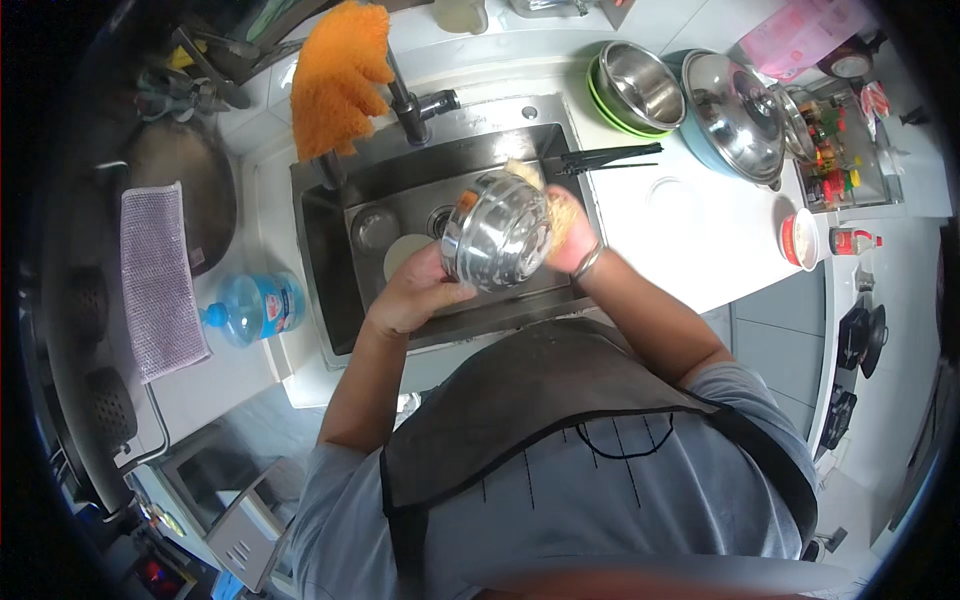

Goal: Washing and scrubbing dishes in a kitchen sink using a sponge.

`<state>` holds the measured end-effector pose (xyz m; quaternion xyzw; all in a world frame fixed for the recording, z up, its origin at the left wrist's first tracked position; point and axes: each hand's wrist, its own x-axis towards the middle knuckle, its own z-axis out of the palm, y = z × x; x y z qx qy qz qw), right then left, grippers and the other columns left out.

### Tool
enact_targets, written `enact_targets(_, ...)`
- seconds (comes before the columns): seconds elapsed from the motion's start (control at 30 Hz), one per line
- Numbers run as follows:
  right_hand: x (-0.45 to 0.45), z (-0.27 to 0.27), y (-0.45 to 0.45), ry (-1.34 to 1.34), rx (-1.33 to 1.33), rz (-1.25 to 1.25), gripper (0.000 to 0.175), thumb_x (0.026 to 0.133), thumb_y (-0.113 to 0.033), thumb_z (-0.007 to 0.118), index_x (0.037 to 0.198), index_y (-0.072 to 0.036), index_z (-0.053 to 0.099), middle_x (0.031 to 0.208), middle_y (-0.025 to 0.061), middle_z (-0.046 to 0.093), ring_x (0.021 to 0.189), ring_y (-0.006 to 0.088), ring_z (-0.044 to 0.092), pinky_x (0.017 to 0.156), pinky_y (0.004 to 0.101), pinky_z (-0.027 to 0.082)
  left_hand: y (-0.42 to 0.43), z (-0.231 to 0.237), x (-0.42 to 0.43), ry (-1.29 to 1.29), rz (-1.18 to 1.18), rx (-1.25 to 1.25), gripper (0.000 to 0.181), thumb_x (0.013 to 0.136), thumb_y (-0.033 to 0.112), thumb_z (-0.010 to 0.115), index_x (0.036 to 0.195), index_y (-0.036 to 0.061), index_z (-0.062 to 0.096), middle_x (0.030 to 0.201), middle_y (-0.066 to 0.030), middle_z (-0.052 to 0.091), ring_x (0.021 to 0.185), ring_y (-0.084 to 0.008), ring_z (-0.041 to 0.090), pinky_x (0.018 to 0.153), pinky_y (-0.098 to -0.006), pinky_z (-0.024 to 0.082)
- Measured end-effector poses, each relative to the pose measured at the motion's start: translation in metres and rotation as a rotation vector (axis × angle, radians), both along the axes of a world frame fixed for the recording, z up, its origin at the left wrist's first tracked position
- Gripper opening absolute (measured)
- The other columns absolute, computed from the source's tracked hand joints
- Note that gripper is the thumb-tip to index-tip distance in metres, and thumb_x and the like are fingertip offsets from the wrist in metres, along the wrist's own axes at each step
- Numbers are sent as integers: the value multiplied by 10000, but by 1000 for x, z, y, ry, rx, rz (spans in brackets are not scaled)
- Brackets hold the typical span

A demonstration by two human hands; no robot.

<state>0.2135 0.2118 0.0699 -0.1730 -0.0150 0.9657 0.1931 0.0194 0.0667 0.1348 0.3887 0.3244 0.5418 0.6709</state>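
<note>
My left hand (420, 292) grips the rim of a clear, shiny bowl (501, 229), which is tilted on its side above the sink (465, 322). On the bowl's other side my right hand (577, 244) holds a pale yellow scrubbing cloth (561, 217) against it. Part of that cloth also shows past the bowl's far rim. Beneath my hands, in the steel basin, lie a cream plate (405, 251) and a small round dish (375, 228). The bowl and my left hand hide part of the plate.
Black chopsticks (611, 157) jut over the sink's right edge. Nested steel and green bowls (641, 86) stand beside a lidded blue pot (712, 124). An orange fluffy mitt (341, 79) covers the faucet (409, 112). A blue detergent bottle (262, 307) and a hanging mesh cloth (161, 277) are left.
</note>
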Motion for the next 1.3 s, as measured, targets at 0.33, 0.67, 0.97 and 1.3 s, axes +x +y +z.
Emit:
enact_targets(0.33,-40,93,3,-513,1928,240,522,694,-78,584,1211,-83,515,1150,92,584,1027,220,580,903,325,452,20,-6,26,208,201,-149,292,812,121,623,1076,15,557,939,-9,589,869,-102,541,755,-250,434)
enact_targets(0.67,-10,-8,-1,-71,194,-139,373,876,-133,455,1233,-27,460,1159,114,564,1089,222,546,945,367,445,12,-28,25,-236,448,-214,255,872,82,551,1123,39,524,1054,-15,587,981,-115,534,879,-269,397)
enact_targets(0.97,-8,-8,-31,-492,537,12,289,905,-174,379,1086,-19,543,1042,93,609,944,228,599,897,353,468,16,-42,38,1205,479,223,129,771,125,625,800,27,548,741,-159,578,701,-351,559,615,-399,449)
enact_targets(1.3,-25,33,-18,-748,1870,859,313,783,-156,552,1032,31,579,1009,207,628,908,302,627,805,382,487,7,-81,-18,1494,370,175,59,774,60,551,826,39,568,762,-175,597,755,-364,592,643,-448,463)
